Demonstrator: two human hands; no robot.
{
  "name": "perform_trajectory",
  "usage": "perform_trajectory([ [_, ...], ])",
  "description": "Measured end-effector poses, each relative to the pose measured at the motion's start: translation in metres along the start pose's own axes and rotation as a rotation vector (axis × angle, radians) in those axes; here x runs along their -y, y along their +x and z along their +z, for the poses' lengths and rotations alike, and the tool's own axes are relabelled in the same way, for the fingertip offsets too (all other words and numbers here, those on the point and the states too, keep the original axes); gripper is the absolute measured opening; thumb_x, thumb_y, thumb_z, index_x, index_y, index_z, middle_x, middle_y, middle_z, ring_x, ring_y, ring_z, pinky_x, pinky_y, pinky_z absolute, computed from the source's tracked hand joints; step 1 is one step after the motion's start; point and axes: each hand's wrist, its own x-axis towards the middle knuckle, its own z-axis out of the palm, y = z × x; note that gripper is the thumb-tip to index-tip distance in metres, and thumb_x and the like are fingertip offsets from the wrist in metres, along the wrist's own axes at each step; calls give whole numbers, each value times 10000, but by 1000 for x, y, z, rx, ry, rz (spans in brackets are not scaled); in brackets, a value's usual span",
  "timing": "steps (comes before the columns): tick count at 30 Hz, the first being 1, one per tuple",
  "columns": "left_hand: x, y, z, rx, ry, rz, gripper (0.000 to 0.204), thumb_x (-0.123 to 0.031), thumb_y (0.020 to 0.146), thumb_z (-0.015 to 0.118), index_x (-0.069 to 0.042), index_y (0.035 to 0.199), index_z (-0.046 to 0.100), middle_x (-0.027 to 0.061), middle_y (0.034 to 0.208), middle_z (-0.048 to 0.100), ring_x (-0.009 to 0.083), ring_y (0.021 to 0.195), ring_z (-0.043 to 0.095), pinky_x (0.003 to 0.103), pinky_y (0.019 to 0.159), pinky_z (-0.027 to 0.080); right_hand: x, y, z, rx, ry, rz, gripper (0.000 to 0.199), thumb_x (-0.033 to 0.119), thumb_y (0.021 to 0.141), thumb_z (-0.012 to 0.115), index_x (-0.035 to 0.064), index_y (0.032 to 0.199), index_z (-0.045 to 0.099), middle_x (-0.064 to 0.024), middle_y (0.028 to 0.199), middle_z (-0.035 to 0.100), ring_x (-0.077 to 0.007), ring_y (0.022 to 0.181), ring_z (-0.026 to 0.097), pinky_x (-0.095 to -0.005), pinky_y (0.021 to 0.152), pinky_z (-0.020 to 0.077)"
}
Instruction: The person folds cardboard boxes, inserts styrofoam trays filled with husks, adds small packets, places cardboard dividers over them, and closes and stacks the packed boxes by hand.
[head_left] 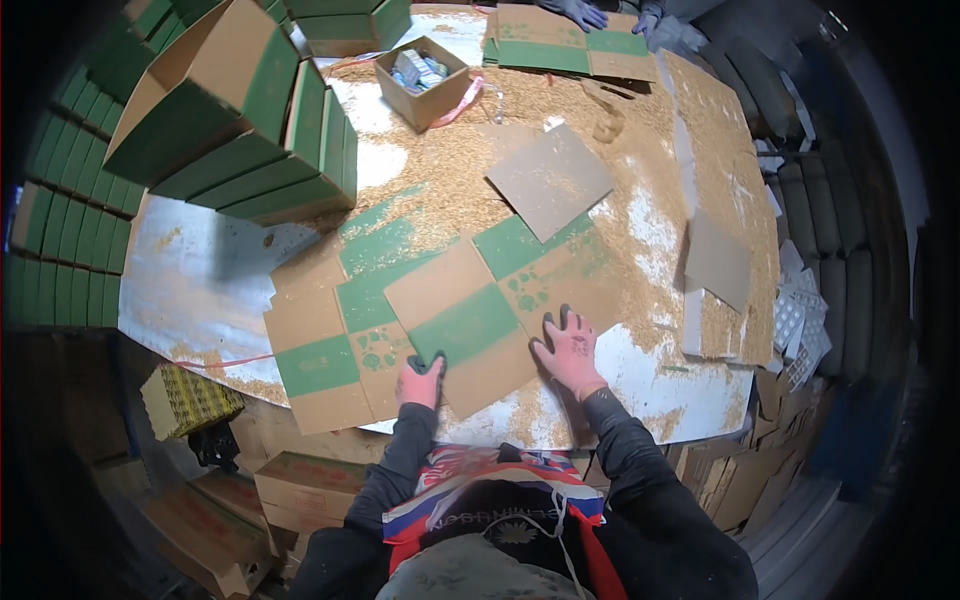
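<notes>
While both gloved hands press down on flattened cardboard, neither has closed around anything: the left hand lies with its fingers curled at the near edge of a flat carton blank printed with green bands, and the right hand rests spread, palm down, on the same overlapping cardboard just to the right. More flattened blanks fan out to the left, overlapping one another on the table, whose surface is strewn with sawdust-like chaff. A plain grey-brown sheet lies beyond them. Farther off stands a small open box holding packets, and folded green-and-brown cartons are stacked at the left. Another person's gloved hands rest on blanks at the far edge.
</notes>
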Motion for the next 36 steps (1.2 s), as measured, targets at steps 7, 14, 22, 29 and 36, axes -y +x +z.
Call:
perform_trajectory([
  [7,-144,-58,-44,-277,670,682,771,-432,739,671,55,1263,383,204,1083,575,327,907,602,403,801,469,-19,-9,-58,126,61,-141,719,565,672,638,140,1242,528,-206,1302,407,-378,1245,298,-529,1010,212],
  [14,-158,-47,-47,39,-189,641,507,-192,741,703,-6,1151,469,154,974,601,244,825,616,365,753,488,-20,-31,-77,-90,-19,-271,784,429,601,747,158,1279,462,-188,1324,375,-357,1274,277,-502,1046,195],
  [22,-298,-45,-167,235,1341,707,426,-393,907,438,-27,953,651,182,945,640,328,858,610,350,823,455,-10,-7,-246,-186,-214,-499,78,154,727,611,105,776,574,-66,795,622,-239,780,616,-343,676,475],
  [29,-285,-18,-107,770,810,1043,436,-395,933,406,-50,1163,540,168,1010,612,302,942,569,377,838,427,10,25,-205,-248,-176,-480,589,388,747,641,18,1179,489,-143,1160,506,-296,1079,482,-396,913,375],
  [36,-350,-35,-98,-12,1036,1349,305,-243,820,564,-52,1041,476,171,734,609,351,714,608,429,643,477,-48,-25,-186,-198,-14,-860,295,199,610,625,96,885,595,-43,914,572,-202,980,529,-485,979,368],
])
